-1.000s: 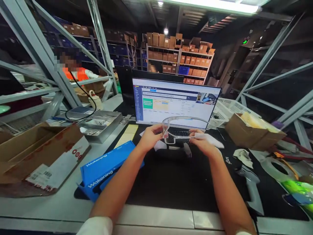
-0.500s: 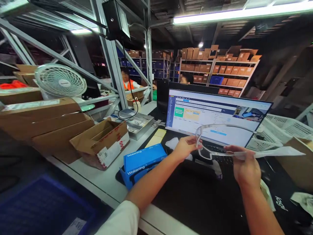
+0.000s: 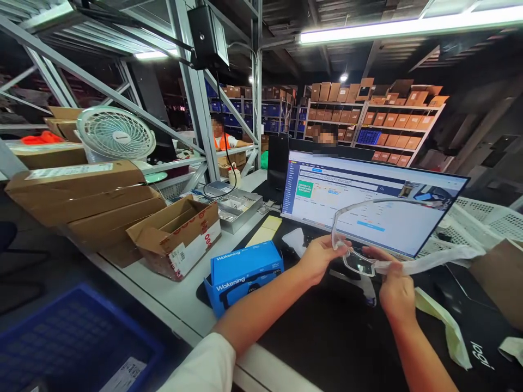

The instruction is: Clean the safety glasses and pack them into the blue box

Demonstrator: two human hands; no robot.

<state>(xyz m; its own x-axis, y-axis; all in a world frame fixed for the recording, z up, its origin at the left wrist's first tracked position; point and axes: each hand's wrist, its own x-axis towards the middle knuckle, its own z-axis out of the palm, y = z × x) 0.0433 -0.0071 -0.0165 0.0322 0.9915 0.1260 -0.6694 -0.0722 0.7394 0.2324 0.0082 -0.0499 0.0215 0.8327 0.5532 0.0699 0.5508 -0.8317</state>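
Observation:
A pair of clear glasses point(image 3: 359, 264) is held up in front of the monitor. My left hand point(image 3: 321, 258) pinches the frame at its left end, thumb and fingers closed. With its fingers closed, my right hand point(image 3: 396, 288) grips the right side, where a white wrapping point(image 3: 441, 260) covers the temple and sticks out to the right. Below them, on the black desk mat point(image 3: 322, 332), lies a dark, shiny-ended object point(image 3: 359, 286) I cannot make out. Left of my left forearm stands an open blue box point(image 3: 245, 269) marked "Wakening".
Behind the glasses is a lit monitor point(image 3: 368, 201). An opened cardboard box point(image 3: 175, 234) and a metal tray point(image 3: 237, 209) stand on the left. A blue crate point(image 3: 77, 337) is at lower left. White baskets point(image 3: 482, 218) are at right. Two people are beyond the desk.
My right hand has shifted left and slightly down along the glasses, and the white wrapping moved left with it. The view has turned slightly left. Both hands keep their hold.

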